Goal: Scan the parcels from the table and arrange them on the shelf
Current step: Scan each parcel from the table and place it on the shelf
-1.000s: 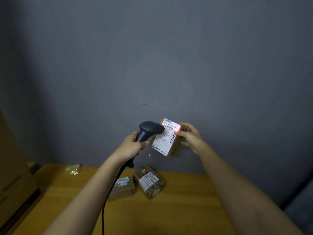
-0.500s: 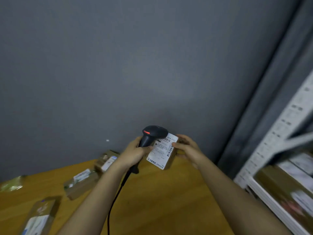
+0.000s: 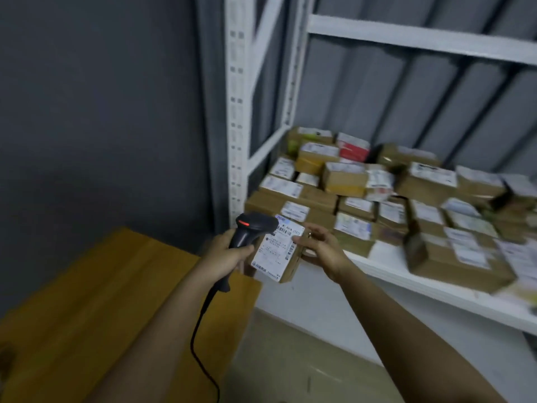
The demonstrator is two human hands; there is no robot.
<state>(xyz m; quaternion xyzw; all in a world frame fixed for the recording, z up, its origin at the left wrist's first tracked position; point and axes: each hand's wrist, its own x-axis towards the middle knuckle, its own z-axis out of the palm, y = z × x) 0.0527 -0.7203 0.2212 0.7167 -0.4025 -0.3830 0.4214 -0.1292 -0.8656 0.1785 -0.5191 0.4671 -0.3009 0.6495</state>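
Observation:
My right hand (image 3: 318,250) grips a small cardboard parcel (image 3: 276,251) with a white barcode label facing me, held in the air just in front of the shelf's left end. My left hand (image 3: 225,254) grips the handle of a black corded barcode scanner (image 3: 252,228), whose head sits right beside the parcel's top left corner. A red light shows on the scanner's top. The white metal shelf (image 3: 386,271) stands to the right, its board covered with several labelled cardboard parcels (image 3: 354,181).
The wooden table (image 3: 96,298) lies at the lower left, its corner just under my left hand. The scanner cable (image 3: 200,333) hangs down past the table edge. A grey wall stands behind, and a bare strip of shelf board lies at the shelf's front edge.
My view has swung right from the table to the shelf. Both hands travelled along, still holding scanner and parcel. The red scan spot on the label is gone, and the table's parcels have left the view.

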